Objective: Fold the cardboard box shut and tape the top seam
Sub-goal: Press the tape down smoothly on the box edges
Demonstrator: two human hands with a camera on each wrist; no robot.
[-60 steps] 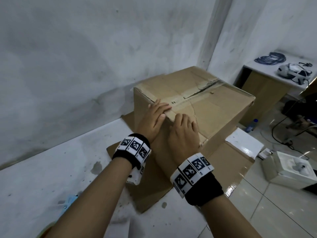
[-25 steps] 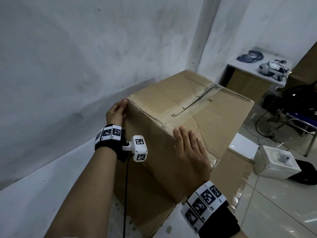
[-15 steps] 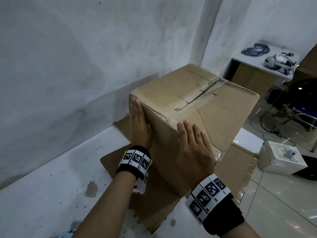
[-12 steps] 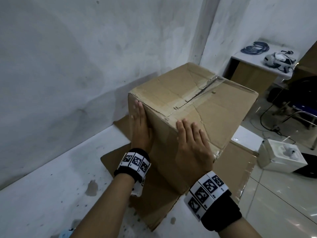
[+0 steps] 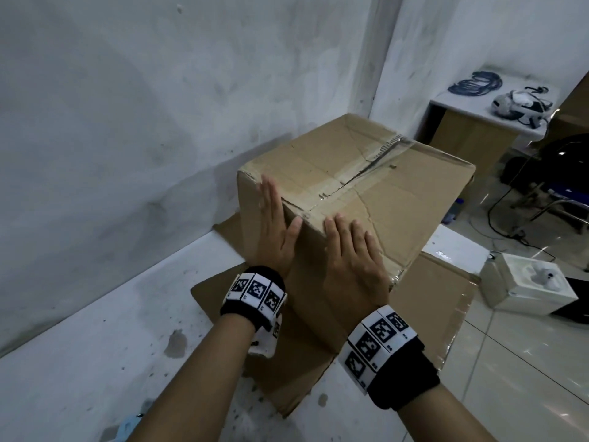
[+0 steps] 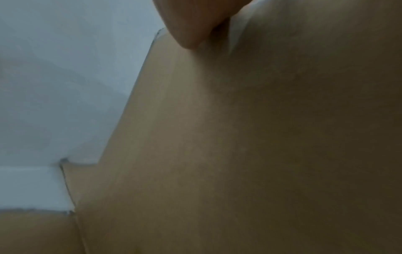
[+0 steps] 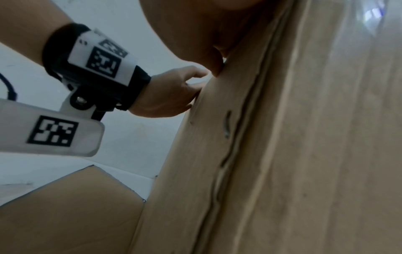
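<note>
A brown cardboard box (image 5: 366,193) stands closed on a flat cardboard sheet (image 5: 424,314), with clear tape along its top seam (image 5: 360,177). My left hand (image 5: 275,231) lies flat with straight fingers against the box's near side, fingertips at the top edge. My right hand (image 5: 350,256) presses flat on the same side to the right. In the left wrist view the box side (image 6: 239,146) fills the frame with one fingertip (image 6: 187,31) on it. The right wrist view shows the box wall (image 7: 282,137) and my left hand (image 7: 167,92) touching it.
The box sits on a white table (image 5: 79,346) against a grey wall. To the right are a small table (image 5: 471,106) with cables and a headset, a white box (image 5: 526,288) on the tiled floor, and a chair.
My left hand came round from the box's far left corner to lie flat on its near side. My right hand stayed pressed on that side.
</note>
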